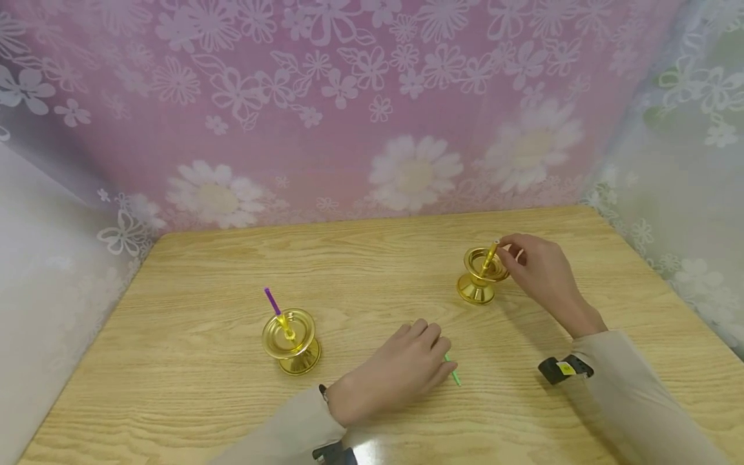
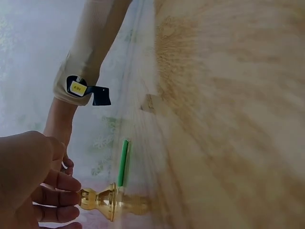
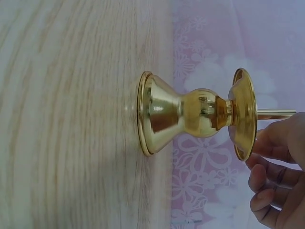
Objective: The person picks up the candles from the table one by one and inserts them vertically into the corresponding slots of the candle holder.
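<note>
Hovering with relaxed left hand [image 1: 401, 365] near slim green candle [image 2: 124, 162] on wooden table [image 1: 372, 274]; cannot tell whether pinching tube [image 3: 274, 114] of gold candlestick [image 3: 200, 113] with right hand [image 1: 542, 274]. Might tip candlestick by sideways pressure.

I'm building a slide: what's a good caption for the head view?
Left hand by a green stick, right hand at a gold holder; another gold holder bears a purple stick.

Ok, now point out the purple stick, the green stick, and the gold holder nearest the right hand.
Purple stick [image 1: 272, 301]: head view, on the middle of its shaft.
Green stick [image 2: 123, 162]: left wrist view, mid-length.
Gold holder [image 3: 198, 112]: right wrist view, on the rounded bulge of its stem.
</note>
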Demonstrator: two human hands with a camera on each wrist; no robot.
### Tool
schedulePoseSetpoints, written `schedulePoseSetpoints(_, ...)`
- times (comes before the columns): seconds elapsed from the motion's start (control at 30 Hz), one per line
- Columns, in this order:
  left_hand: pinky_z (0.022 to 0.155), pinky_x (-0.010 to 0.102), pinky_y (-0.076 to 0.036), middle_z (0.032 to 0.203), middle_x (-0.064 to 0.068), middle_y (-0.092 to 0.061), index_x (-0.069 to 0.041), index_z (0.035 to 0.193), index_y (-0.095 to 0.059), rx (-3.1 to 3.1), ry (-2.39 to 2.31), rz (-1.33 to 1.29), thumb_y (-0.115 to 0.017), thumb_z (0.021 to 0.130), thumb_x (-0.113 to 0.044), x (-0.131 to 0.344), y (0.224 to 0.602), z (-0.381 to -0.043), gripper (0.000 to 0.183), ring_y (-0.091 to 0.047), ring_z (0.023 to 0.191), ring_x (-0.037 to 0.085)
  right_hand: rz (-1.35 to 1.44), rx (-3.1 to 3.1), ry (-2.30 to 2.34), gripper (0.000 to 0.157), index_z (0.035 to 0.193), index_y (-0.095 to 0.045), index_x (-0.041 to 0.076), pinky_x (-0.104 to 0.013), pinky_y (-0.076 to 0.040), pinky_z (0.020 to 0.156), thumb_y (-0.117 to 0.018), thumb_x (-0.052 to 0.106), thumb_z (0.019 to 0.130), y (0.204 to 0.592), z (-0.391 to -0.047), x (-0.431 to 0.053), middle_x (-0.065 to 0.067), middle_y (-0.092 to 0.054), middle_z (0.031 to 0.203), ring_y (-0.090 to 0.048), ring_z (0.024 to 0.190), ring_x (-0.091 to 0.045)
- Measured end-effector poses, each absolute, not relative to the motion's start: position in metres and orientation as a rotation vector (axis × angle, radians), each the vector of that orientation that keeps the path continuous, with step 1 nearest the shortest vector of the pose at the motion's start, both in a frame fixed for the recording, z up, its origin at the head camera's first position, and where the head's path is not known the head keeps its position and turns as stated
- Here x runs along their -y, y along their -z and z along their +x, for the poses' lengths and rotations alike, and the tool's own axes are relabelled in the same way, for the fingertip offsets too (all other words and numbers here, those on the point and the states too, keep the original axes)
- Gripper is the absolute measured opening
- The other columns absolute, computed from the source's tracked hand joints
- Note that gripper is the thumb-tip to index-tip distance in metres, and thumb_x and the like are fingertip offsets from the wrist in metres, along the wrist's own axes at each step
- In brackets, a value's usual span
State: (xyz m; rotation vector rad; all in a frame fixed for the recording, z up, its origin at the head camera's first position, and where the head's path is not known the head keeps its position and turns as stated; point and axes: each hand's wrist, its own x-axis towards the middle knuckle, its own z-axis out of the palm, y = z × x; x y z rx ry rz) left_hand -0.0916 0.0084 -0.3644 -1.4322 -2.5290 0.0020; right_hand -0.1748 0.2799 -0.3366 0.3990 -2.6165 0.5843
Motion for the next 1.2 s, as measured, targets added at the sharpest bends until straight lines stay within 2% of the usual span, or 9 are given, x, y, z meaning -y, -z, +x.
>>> schedulePoseSetpoints(0.2,0.069,0.021,-0.033,0.091,-0.005,-0.039,-0.017,0.104,-0.054,2.578,-0.061,-1.405,-0.029,0.105,-0.042,-0.016,0.373,-0.097,0.035,-0.035,0.082,0.012,0.373,2.635,-0.587,0.020,0.108,-0.068,0.000,-0.030,-0.039,0.047,-0.060,0.014,0.095,0.336,-0.179,-0.279,-0.008,-0.066,0.076,-0.052,0.057,-0.016)
schedulePoseSetpoints(0.37,0.069,0.022,-0.030,0.090,-0.004,-0.037,-0.018,0.100,-0.050,2.569,-0.099,-1.427,-0.031,0.105,-0.041,-0.021,0.377,-0.102,0.030,-0.033,0.082,0.012,0.357,2.648,-0.602,0.020,0.109,-0.067,0.001,-0.030,-0.040,0.046,-0.058,0.014,0.096,0.335,-0.182,-0.278,-0.010,-0.066,0.078,-0.054,0.058,-0.018)
schedulePoseSetpoints(0.53,0.071,0.022,-0.030,0.094,-0.004,-0.037,-0.020,0.102,-0.047,2.560,-0.182,-1.493,-0.033,0.105,-0.039,-0.022,0.380,-0.108,0.024,-0.033,0.086,0.012,0.346,2.659,-0.615,0.020,0.109,-0.067,0.001,-0.031,-0.040,0.046,-0.058,0.013,0.095,0.337,-0.184,-0.279,-0.011,-0.066,0.078,-0.055,0.059,-0.019)
schedulePoseSetpoints(0.8,0.076,0.022,-0.035,0.099,-0.005,-0.040,-0.020,0.106,-0.048,2.537,-0.279,-1.523,-0.035,0.103,-0.045,-0.024,0.385,-0.112,0.028,-0.038,0.089,0.012,0.338,2.689,-0.618,0.023,0.111,-0.066,0.001,-0.031,-0.040,0.044,-0.057,0.016,0.097,0.337,-0.185,-0.281,-0.010,-0.065,0.079,-0.055,0.059,-0.019)
schedulePoseSetpoints(1.2,0.079,0.021,-0.037,0.098,-0.007,-0.040,-0.023,0.108,-0.047,2.541,-0.407,-1.620,-0.030,0.103,-0.048,-0.034,0.383,-0.121,0.031,-0.040,0.093,0.010,0.307,2.766,-0.652,0.028,0.117,-0.062,0.001,-0.031,-0.041,0.043,-0.053,0.019,0.099,0.335,-0.187,-0.282,-0.012,-0.066,0.084,-0.057,0.061,-0.019)
